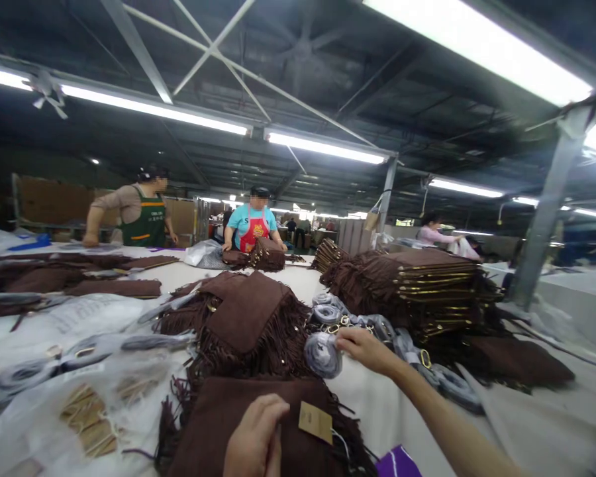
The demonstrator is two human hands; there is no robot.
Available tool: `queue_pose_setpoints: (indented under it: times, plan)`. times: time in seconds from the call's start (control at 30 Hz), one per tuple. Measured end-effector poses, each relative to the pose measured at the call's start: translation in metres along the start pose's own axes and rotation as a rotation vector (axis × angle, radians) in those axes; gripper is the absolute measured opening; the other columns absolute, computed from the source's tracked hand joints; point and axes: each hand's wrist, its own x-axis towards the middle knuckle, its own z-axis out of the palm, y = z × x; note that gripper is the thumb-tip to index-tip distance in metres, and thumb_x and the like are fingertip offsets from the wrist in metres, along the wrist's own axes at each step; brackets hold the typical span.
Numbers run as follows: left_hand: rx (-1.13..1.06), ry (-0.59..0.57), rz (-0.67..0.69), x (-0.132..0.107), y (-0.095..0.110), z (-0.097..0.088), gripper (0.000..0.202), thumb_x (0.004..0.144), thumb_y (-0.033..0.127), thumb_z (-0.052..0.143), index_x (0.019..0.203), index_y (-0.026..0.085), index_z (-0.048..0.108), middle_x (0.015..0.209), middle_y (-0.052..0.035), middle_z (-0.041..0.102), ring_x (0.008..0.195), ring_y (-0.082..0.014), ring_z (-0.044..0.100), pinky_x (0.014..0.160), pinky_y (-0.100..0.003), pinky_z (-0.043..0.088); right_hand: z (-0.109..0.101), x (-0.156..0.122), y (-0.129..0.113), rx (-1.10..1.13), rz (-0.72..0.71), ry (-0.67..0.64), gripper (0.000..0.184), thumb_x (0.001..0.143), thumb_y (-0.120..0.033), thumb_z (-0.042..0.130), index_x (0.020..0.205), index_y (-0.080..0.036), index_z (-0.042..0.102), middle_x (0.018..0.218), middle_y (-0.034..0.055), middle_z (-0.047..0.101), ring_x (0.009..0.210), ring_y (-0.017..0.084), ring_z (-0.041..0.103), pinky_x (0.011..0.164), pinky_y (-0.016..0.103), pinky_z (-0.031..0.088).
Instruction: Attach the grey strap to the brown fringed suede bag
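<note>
So the left hand [255, 437] is down at the bottom middle of the frame, resting flat-ish on top of a brown fringed suede bag [258, 424], fingers pressed together and curled a bit over the fabric. Just right of it, a tan paper hang tag [315, 421] sits on that same bag.

The right hand [365, 350] reaches out toward the middle of the frame, fingers bunched and pinching a wrapped strap bundle [324, 354] in grey plastic. That bundle is at the near end of a whole row of wrapped straps [377, 326] with gold hardware, running across the white table [377, 404] between the bags.

Just beyond the near bag, dead center, there's a pile of fringed bags [248, 318]. To the right of center is a tall stack of brown bags [427, 281] with gold edges. Lower left has clear plastic bags [79, 404] with tags inside.

At the back, a person in a green apron [142, 212] stands upper left, a person in a red apron [253, 228] nearer the middle, both at the table.
</note>
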Motion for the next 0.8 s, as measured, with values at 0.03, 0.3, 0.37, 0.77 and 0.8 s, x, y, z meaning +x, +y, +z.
queue_pose_setpoints:
  times: [0.03,0.3,0.37,0.77,0.8]
  plan:
    - [0.051,-0.009,0.038,0.007,0.008,-0.002,0.031,0.091,0.014,0.042,0.112,0.023,0.063,0.116,-0.0102,0.064,0.109,-0.0212,0.06,0.095,-0.03,0.048,-0.013,-0.013,-0.015,0.044,-0.046,-0.024,0.022,0.09,-0.017,0.049,0.073,-0.015,0.063,0.071,0.0006,0.062,0.074,0.016,0.058,0.069,0.027,0.044]
    - [0.022,-0.361,-0.13,0.039,0.099,-0.041,0.028,0.086,0.019,0.048,0.111,0.019,0.06,0.107,-0.0097,0.066,0.1,-0.0238,0.06,0.087,-0.034,0.047,-0.028,-0.1,-0.142,0.501,-0.248,-0.313,0.019,0.084,-0.028,0.055,0.069,-0.018,0.059,0.056,-0.0063,0.045,0.053,0.009,0.037,0.049,0.02,0.028]
    - [0.01,-0.333,-0.278,0.031,0.105,-0.052,0.02,0.089,0.022,0.043,0.096,0.018,0.061,0.092,-0.0075,0.065,0.086,-0.0214,0.06,0.076,-0.031,0.045,-0.011,-0.106,-0.148,0.664,-0.169,-0.316,0.02,0.085,-0.035,0.056,0.077,-0.018,0.061,0.056,-0.0066,0.046,0.049,0.008,0.035,0.045,0.02,0.025]
    - [-0.472,-0.009,-0.681,-0.01,0.071,-0.073,0.022,0.081,0.033,0.055,0.094,0.016,0.057,0.077,-0.0002,0.056,0.068,-0.0146,0.052,0.062,-0.024,0.043,0.049,-0.133,-0.167,0.49,-0.209,0.237,0.016,0.083,-0.028,0.058,0.083,-0.023,0.074,0.078,0.0019,0.07,0.075,0.019,0.062,0.069,0.028,0.045]
    - [-0.471,-0.01,-0.662,-0.01,0.073,-0.073,0.021,0.081,0.031,0.055,0.095,0.016,0.059,0.08,-0.0016,0.059,0.072,-0.0155,0.054,0.065,-0.024,0.044,0.05,-0.133,-0.17,0.47,-0.2,0.234,0.014,0.082,-0.026,0.059,0.079,-0.022,0.073,0.076,0.0014,0.07,0.073,0.019,0.063,0.068,0.028,0.045]
